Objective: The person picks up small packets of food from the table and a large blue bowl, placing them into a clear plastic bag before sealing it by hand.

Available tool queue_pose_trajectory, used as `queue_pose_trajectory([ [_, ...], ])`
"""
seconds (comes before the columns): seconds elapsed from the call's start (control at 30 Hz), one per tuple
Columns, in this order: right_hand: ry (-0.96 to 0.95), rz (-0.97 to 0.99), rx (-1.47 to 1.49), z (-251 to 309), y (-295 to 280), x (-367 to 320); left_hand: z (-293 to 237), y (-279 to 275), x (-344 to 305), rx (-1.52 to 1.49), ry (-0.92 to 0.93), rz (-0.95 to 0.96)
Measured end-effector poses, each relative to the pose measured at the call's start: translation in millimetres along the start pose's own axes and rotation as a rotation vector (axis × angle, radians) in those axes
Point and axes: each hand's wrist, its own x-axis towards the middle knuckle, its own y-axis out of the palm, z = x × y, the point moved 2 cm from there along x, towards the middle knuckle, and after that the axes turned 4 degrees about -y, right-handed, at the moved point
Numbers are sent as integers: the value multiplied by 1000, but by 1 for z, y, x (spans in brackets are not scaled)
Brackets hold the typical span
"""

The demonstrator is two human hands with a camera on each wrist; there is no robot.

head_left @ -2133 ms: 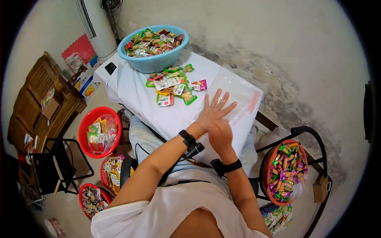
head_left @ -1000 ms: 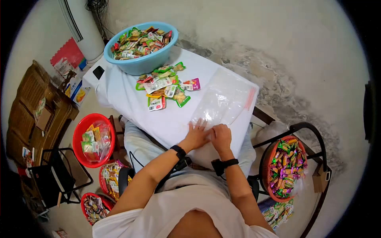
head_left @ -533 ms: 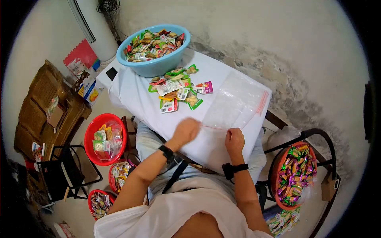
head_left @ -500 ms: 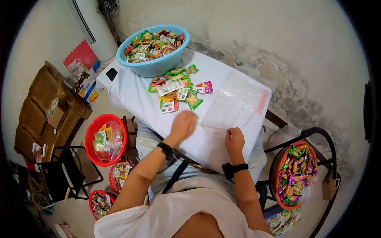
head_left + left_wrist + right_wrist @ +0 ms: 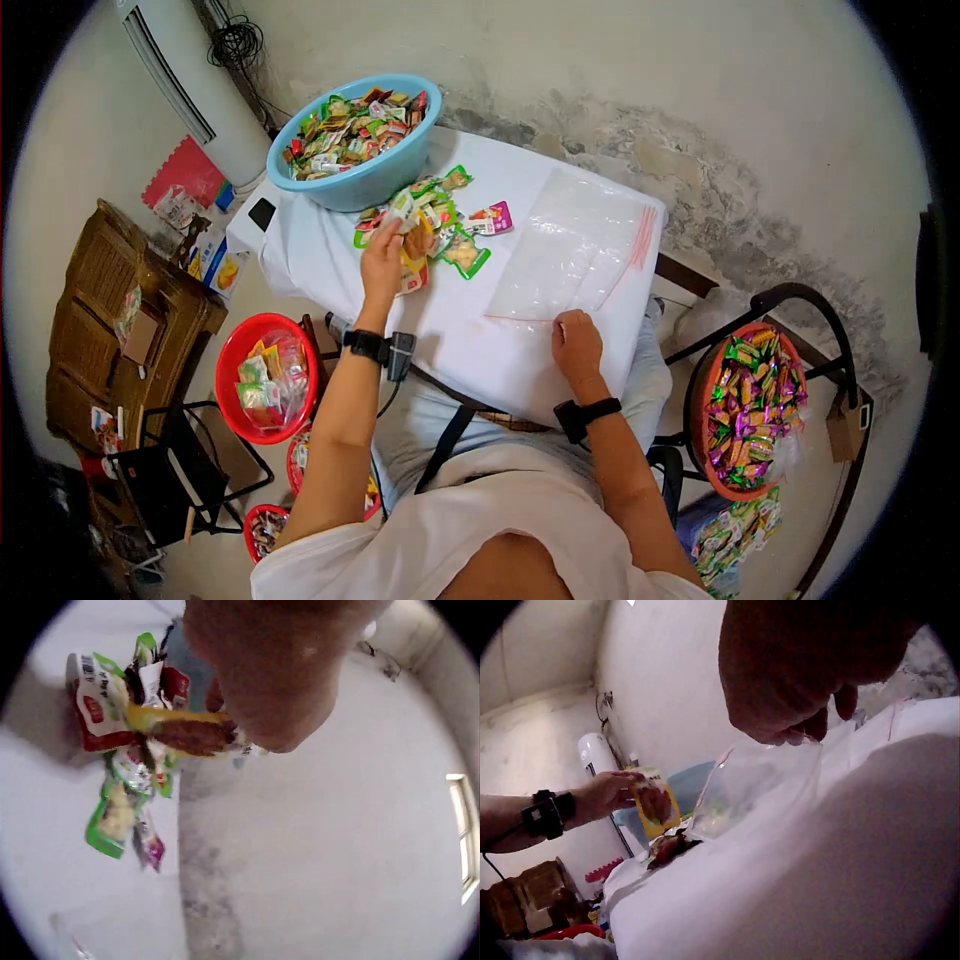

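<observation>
My left hand (image 5: 382, 268) pinches a yellow-edged snack packet (image 5: 656, 804) with brown food inside, raised over the front of the packet pile. Several more packets lie under and beside it on the white cloth, among them a green-edged packet (image 5: 466, 256) and a purple one (image 5: 490, 219). To their right a flat clear plastic bag (image 5: 560, 250) with red lines along one end is spread out. At its near edge my right hand (image 5: 578, 345) pinches the film. In the right wrist view the held part of the bag (image 5: 761, 784) stands raised off the cloth.
A blue basin (image 5: 352, 185) heaped with packets stands at the table's back left, by a dark phone (image 5: 262, 213). Red tubs of snacks, including one red basin (image 5: 226, 378), sit on the left. An orange-red basin (image 5: 745, 490) of wrapped sweets is at right.
My left hand has left the bag's near edge, moved left and forward to the pile, and taken hold of a yellow-edged packet. My right hand stays at the bag's edge.
</observation>
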Motion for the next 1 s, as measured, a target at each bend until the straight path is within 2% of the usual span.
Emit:
queue_pose_trajectory([
  [0.07, 2, -31, 6, 0, 1, 0, -11, -20, -11, -645, -571, 19],
  [0.1, 3, -28, 11, 0, 2, 1, -12, -22, -20, -639, -574, 18],
  [0.17, -10, -35, 2, 2, 2, 2, -18, -25, -45, -643, -516, -25],
  [0.2, -4, -26, 4, 3, 3, 1, -21, -25, -58, -421, -373, -17],
  [0.3, -16, -16, 7, 2, 4, 2, -31, -19, -97, -263, 4, 57],
  [0.33, -3, -3, 6, 2, 5, 1, -31, -17, -108, -264, -7, 63],
  [0.4, 11, 24, 4, 1, 5, -2, -36, -13, -133, -146, 193, 165],
  [0.43, 26, 30, 13, 2, 3, -2, -30, -9, -151, -144, 181, 167],
  [0.5, 40, 45, 29, 4, 2, -1, -3, 1, -189, -385, -209, 223],
  [0.53, 61, 67, 28, 4, 2, -1, -3, -4, -193, -434, -364, 324],
  [0.57, 79, 88, 28, 4, 3, -1, -3, -10, -193, -427, -375, 317],
  [0.63, 51, 55, 53, 7, 6, -1, -14, -17, -181, -55, 78, 391],
  [0.67, 32, 12, 69, 8, 6, 0, -11, -15, -183, 46, 136, 349],
  [0.7, 26, 9, 70, 8, 7, 1, -15, -17, -184, 47, 137, 342],
  [0.77, 29, 108, 24, 8, 9, 1, -29, -23, -179, 225, 25, 308],
  [0.87, -25, 53, 53, 10, 9, -1, -36, -23, -175, 283, -70, 394],
  [1.0, 4, 52, 66, 11, 11, 0, -15, -16, -171, 280, -56, 442],
])
